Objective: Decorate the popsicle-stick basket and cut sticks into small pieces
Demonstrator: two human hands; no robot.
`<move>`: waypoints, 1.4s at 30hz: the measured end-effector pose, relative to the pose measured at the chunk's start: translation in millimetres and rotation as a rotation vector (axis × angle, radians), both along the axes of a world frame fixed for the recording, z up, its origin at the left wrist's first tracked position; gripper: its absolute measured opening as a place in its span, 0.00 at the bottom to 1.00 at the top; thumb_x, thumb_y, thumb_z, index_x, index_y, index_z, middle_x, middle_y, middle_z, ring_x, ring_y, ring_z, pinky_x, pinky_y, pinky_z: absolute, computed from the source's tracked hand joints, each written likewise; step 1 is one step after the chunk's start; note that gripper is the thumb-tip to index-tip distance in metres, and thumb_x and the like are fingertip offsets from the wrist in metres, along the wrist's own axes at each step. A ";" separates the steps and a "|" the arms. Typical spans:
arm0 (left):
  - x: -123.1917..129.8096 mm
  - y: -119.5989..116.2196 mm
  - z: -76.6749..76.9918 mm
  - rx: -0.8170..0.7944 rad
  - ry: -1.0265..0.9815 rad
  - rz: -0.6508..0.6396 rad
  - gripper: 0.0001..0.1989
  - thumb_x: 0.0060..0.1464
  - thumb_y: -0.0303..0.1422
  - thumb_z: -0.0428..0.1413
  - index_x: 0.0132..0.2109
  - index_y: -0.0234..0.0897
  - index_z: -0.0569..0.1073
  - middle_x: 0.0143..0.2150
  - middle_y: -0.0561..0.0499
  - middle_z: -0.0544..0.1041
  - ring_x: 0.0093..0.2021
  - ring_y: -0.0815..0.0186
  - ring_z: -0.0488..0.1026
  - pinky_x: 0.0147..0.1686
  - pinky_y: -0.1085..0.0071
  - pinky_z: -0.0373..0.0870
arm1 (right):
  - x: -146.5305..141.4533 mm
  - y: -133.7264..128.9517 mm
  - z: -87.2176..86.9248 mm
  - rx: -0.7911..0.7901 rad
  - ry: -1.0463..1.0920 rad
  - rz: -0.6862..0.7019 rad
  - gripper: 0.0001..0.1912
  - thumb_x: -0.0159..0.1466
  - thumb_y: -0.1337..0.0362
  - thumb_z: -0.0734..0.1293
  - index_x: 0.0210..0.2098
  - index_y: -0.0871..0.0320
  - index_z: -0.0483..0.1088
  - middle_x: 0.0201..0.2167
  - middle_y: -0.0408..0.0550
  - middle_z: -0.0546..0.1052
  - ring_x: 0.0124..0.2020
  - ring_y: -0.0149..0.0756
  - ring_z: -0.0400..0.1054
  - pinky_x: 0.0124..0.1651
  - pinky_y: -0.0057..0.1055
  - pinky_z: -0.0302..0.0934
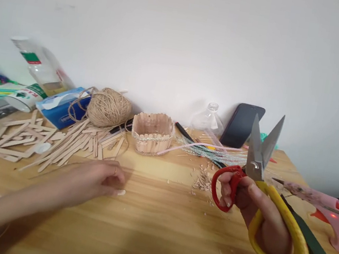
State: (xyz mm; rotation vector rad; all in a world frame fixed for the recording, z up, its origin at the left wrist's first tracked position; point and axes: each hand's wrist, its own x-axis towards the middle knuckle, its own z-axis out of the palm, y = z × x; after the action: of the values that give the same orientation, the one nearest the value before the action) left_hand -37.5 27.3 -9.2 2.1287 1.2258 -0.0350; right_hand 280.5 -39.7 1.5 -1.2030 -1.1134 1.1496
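Wooden tabletop (pixel 153 227): left hand (pixel 96 180), thumb and fingers parted, craft-stick basket (pixel 153 145) beyond; right hand (pixel 267 209), clamped on scissors (pixel 256 166), open blades best angled away from the left.

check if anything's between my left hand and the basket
Nothing visible stands between the left hand and the basket; the loose sticks lie off to the left of that path.

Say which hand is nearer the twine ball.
Left. The left hand is in front of the twine ball; the right hand, holding open scissors, is far to its right.
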 end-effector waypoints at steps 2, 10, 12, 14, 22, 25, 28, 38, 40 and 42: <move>0.1 -3.1 -4.5 -0.002 -0.012 0.006 0.05 0.50 0.32 0.53 0.34 0.39 0.72 0.33 0.54 0.74 0.33 0.65 0.71 0.33 0.73 0.63 | -1.4 1.0 -2.1 -0.007 -0.005 -0.009 0.19 0.54 0.45 0.66 0.30 0.55 0.71 0.20 0.42 0.68 0.20 0.33 0.59 0.22 0.30 0.56; 6.7 1.1 -10.4 -0.170 -0.213 0.206 0.04 0.45 0.34 0.57 0.27 0.38 0.73 0.24 0.55 0.71 0.28 0.66 0.68 0.27 0.74 0.60 | -2.3 1.9 -3.8 -0.039 0.005 -0.033 0.17 0.55 0.47 0.66 0.30 0.54 0.71 0.21 0.43 0.68 0.21 0.33 0.61 0.22 0.29 0.57; 13.3 3.1 -8.1 -0.308 -0.409 0.285 0.07 0.42 0.33 0.59 0.32 0.38 0.74 0.26 0.55 0.72 0.29 0.67 0.69 0.30 0.73 0.63 | -3.8 2.2 -4.5 -0.031 -0.010 -0.015 0.17 0.56 0.47 0.66 0.30 0.54 0.71 0.19 0.43 0.67 0.20 0.34 0.60 0.22 0.30 0.56; 21.1 4.7 -5.8 -0.431 -0.563 0.339 0.12 0.40 0.32 0.60 0.37 0.37 0.75 0.27 0.55 0.74 0.30 0.67 0.70 0.33 0.72 0.65 | -5.2 2.1 -5.3 -0.007 -0.029 0.016 0.16 0.57 0.48 0.65 0.31 0.55 0.70 0.18 0.42 0.66 0.20 0.34 0.59 0.22 0.31 0.55; 43.0 7.7 -14.3 -0.402 -0.638 0.371 0.05 0.41 0.31 0.60 0.28 0.36 0.72 0.26 0.54 0.78 0.30 0.67 0.73 0.34 0.71 0.65 | -4.5 1.3 -10.7 -0.039 -0.149 0.005 0.19 0.58 0.46 0.63 0.31 0.57 0.69 0.18 0.42 0.66 0.20 0.34 0.60 0.22 0.31 0.55; 46.9 9.7 -21.8 -0.340 -0.650 0.384 0.05 0.40 0.31 0.60 0.26 0.35 0.73 0.25 0.54 0.77 0.30 0.67 0.72 0.34 0.72 0.64 | 0.5 3.3 -13.2 -0.097 -0.355 -0.007 0.18 0.58 0.46 0.62 0.28 0.56 0.66 0.17 0.41 0.64 0.19 0.33 0.58 0.23 0.31 0.54; 50.6 11.6 -26.6 -0.328 -0.659 0.424 0.05 0.40 0.31 0.61 0.25 0.35 0.73 0.25 0.52 0.77 0.29 0.67 0.72 0.34 0.71 0.65 | 5.8 5.7 -11.8 -0.220 -0.740 -0.023 0.15 0.56 0.49 0.64 0.27 0.54 0.64 0.19 0.41 0.66 0.20 0.36 0.61 0.24 0.33 0.55; 51.6 19.3 -23.5 -0.235 -0.841 0.693 0.13 0.38 0.38 0.63 0.31 0.34 0.75 0.25 0.53 0.75 0.24 0.70 0.68 0.28 0.73 0.67 | 11.4 10.7 -31.5 -0.169 -1.420 -0.075 0.20 0.55 0.54 0.62 0.44 0.59 0.66 0.44 0.56 0.74 0.47 0.52 0.69 0.46 0.45 0.62; 50.5 19.2 -23.1 -0.240 -0.868 0.737 0.14 0.38 0.39 0.63 0.31 0.33 0.75 0.27 0.51 0.76 0.26 0.70 0.69 0.28 0.72 0.68 | 14.2 11.8 -34.5 -0.168 -1.451 -0.024 0.20 0.55 0.56 0.63 0.43 0.62 0.67 0.44 0.57 0.74 0.46 0.51 0.69 0.47 0.43 0.62; 50.2 18.4 -22.9 -0.262 -0.885 0.764 0.15 0.36 0.39 0.64 0.31 0.33 0.76 0.28 0.50 0.77 0.27 0.69 0.70 0.28 0.72 0.69 | 16.7 11.8 -34.2 -0.183 -1.512 -0.016 0.20 0.56 0.55 0.63 0.42 0.62 0.69 0.44 0.58 0.74 0.45 0.52 0.69 0.45 0.44 0.63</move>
State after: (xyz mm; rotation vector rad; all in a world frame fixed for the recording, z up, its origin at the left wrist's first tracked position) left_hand 12.7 45.7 -32.2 1.0977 1.2631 0.9152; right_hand 297.2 -27.9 -32.7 -2.2968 -2.0476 0.1188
